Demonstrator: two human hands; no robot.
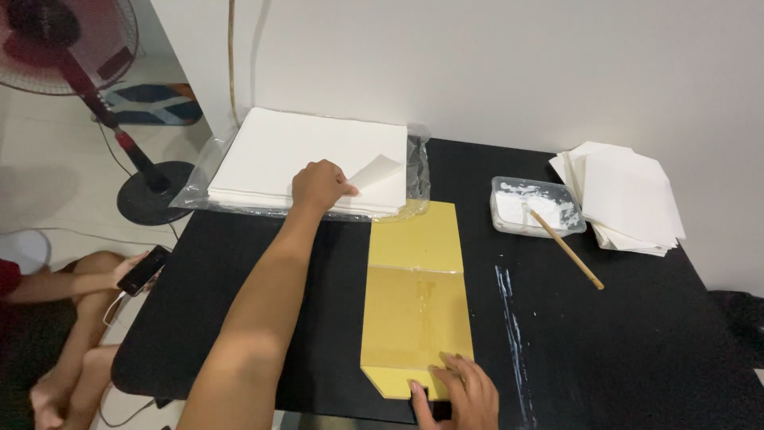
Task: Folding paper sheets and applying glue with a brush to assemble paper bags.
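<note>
My left hand (pixel 320 185) reaches to the stack of white paper sheets (pixel 294 155) at the back left of the black table (pixel 621 342) and pinches the lifted corner of the top sheet (pixel 376 170). My right hand (pixel 460 392) lies flat on the near end of a yellow cardboard template (pixel 414 295), fingers spread, pressing it to the table. The template stretches from the table's front edge up to the paper stack.
A clear tub of white paste (pixel 535 205) with a wooden stick (pixel 567 248) stands at the back right, beside a pile of folded white paper pieces (pixel 629 199). A white smear (pixel 513 334) streaks the table. Another person sits on the floor at left holding a phone (pixel 143 271). A standing fan (pixel 76 48) is behind.
</note>
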